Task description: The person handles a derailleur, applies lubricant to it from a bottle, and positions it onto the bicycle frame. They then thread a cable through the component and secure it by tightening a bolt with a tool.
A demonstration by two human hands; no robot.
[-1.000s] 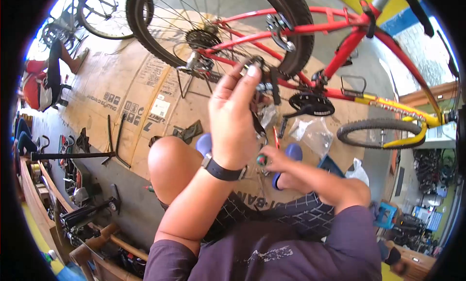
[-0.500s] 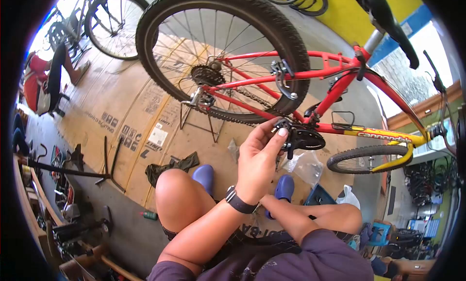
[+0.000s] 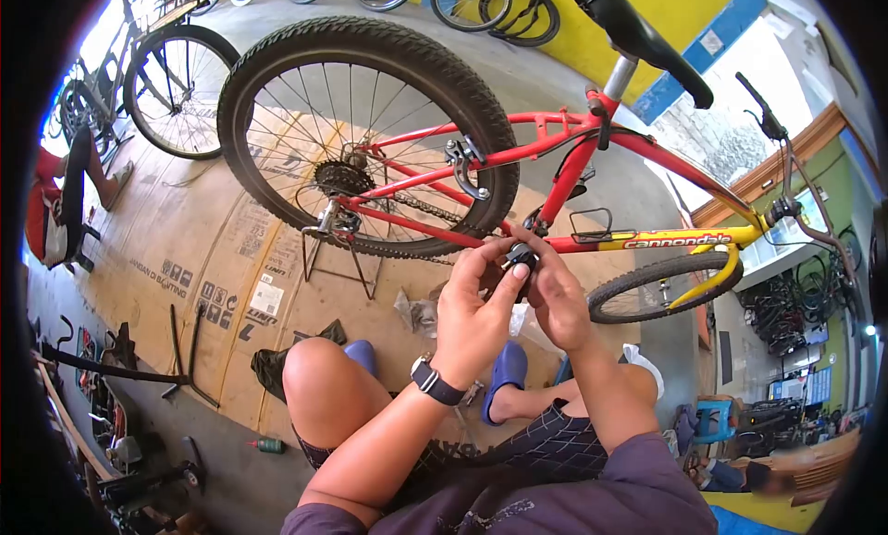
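My left hand (image 3: 474,299), with a watch on its wrist, pinches a small black bicycle part (image 3: 521,255) between thumb and fingers. My right hand (image 3: 561,299) is curled around the other side of that part, its fingertips against it. Much of the part is covered by fingers, so its exact kind does not show. Just beyond both hands stands the red and yellow bicycle (image 3: 555,191), its rear wheel (image 3: 242,100) toward the left. The hands hide its crank area. Its rear cassette (image 3: 344,185) and chain (image 3: 427,208) are visible.
Flattened cardboard (image 3: 176,234) covers the floor. A thin metal stand (image 3: 368,278) props the rear wheel. Plastic bags (image 3: 418,315) and a dark cloth (image 3: 268,368) lie near my feet. A green bottle (image 3: 268,445) is at lower left. Another person's leg (image 3: 111,185) shows at far left.
My right hand has come up from beside my shoe to the black part in my left hand. The view has shifted, so the bicycle appears further left and lower.
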